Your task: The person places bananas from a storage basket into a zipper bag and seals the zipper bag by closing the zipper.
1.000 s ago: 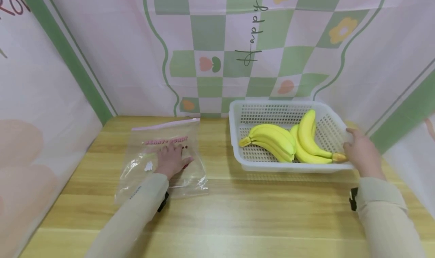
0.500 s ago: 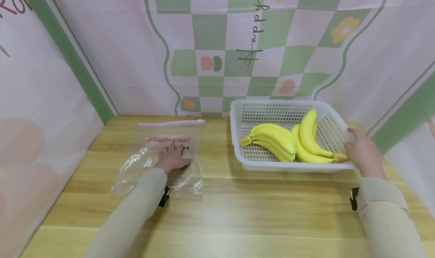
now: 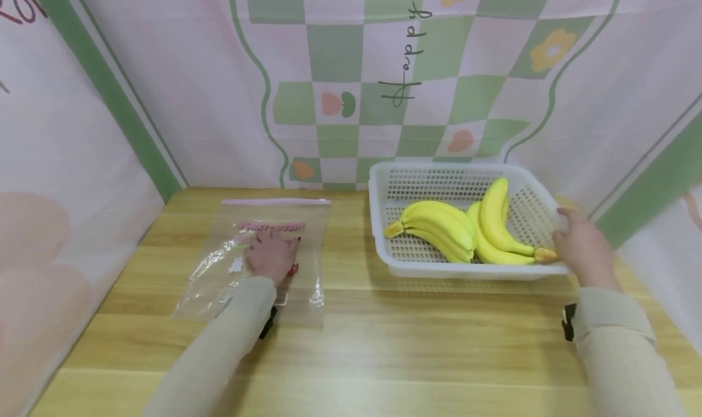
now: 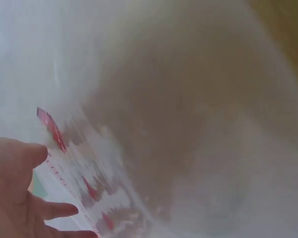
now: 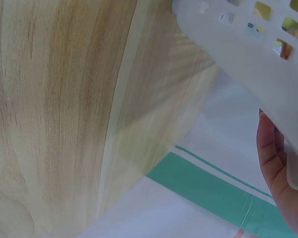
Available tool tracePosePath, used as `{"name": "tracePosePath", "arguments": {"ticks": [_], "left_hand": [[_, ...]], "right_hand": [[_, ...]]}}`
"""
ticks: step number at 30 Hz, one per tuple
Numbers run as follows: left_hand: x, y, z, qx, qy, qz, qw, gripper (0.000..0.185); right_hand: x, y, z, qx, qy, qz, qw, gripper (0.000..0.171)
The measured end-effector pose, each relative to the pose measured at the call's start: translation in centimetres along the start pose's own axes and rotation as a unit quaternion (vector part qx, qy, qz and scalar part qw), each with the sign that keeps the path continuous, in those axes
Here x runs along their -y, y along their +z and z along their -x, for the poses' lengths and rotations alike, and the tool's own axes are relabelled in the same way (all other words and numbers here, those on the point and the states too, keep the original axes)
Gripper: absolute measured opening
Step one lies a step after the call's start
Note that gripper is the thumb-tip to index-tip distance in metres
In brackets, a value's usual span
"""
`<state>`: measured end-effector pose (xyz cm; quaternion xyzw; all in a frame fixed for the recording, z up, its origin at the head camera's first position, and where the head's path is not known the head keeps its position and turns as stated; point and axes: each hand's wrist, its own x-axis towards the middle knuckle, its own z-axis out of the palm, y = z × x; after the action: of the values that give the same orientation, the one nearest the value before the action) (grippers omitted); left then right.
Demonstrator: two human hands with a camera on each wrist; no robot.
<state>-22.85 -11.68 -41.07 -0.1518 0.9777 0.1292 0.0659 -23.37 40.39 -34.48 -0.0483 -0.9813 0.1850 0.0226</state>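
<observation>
My head view looks forward and down from the near side of the white basket (image 3: 466, 271), reaching past it to the printed cloth (image 3: 340, 51). On the basket's right, my right wrist view looks closely along its outer wall, sharing basket and tabletop (image 3: 384, 344) with the head; left of the basket, my left wrist view nearly fills with the clear bag (image 3: 233, 249), which the head also shows.

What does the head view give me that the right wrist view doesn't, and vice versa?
Only the head view: the left hand resting on the clear plastic bag, and the bananas from above inside the basket. Only the right wrist view: the creased inner side of the fingers of the right hand at the basket's edge. Both: that hand gripping the basket, the wooden table and a green stripe.
</observation>
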Motion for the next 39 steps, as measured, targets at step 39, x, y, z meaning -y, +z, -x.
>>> {"name": "tracePosePath", "arguments": {"ticks": [39], "left_hand": [[1.4, -1.6, -0.1, 0.093, 0.108, 0.006, 0.9898, 0.055]], "right_hand": [[0.2, -0.1, 0.1, 0.007, 0.008, -0.002, 1.000, 0.058]]}}
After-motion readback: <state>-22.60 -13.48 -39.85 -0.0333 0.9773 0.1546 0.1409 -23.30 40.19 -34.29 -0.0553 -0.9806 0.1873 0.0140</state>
